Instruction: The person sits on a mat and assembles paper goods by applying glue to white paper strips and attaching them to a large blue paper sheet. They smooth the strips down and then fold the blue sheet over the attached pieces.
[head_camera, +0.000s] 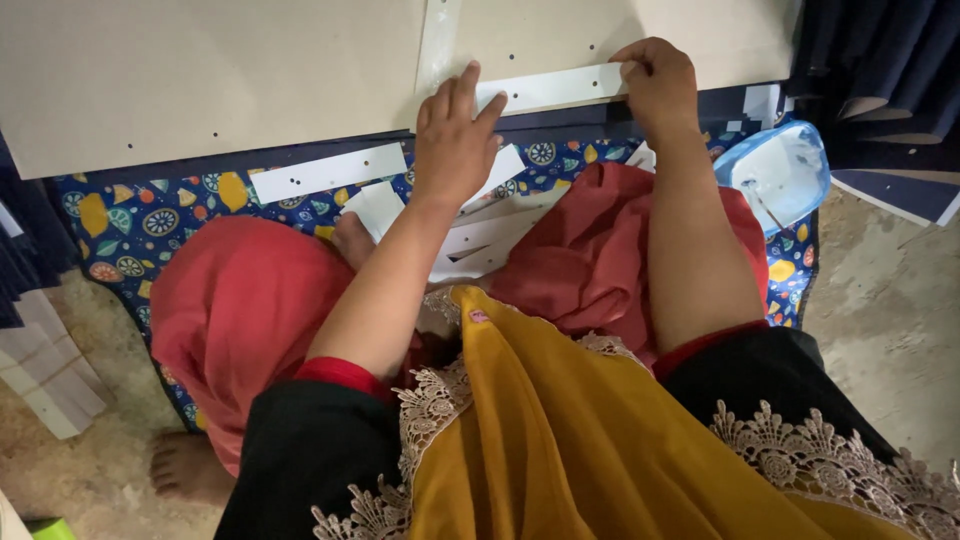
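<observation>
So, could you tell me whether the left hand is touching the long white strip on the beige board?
Touching: the head view shows the left hand's fingertips pressing on the strip.

2 hands (455, 140), 2 tan boards (210, 75), 1 blue-rimmed bowl (775, 170), several white strips (328, 172).

The beige board (210, 80) runs past the top edge.

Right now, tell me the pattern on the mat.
Dark blue mat with fruit slices; head view.
</observation>
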